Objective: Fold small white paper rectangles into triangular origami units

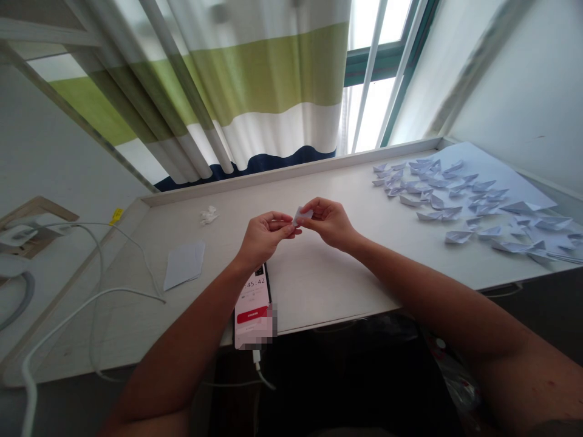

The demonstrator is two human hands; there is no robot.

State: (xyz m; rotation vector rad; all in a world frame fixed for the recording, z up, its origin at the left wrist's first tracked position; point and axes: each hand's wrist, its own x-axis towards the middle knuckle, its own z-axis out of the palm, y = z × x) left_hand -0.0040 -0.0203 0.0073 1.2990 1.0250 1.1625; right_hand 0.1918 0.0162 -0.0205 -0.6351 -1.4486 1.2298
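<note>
Above the middle of the desk, a small folded piece of white paper (299, 215) is held between both hands. My left hand (268, 233) pinches its left side with thumb and fingers. On the other side, my right hand (328, 222) grips it between thumb and curled fingers. Its exact folds are partly hidden by the fingertips. Many folded paper boats (437, 213) stand spread over the right part of the desk. To the left lies a short stack of white paper sheets (184, 264).
A phone (253, 309) with a lit screen lies under my left wrist at the desk's front edge, a charging cable (257, 360) plugged in. Crumpled paper (209, 215) sits at the back left. White cables (95, 297) cross the left side. A curtain (255, 79) hangs behind the desk (314, 285).
</note>
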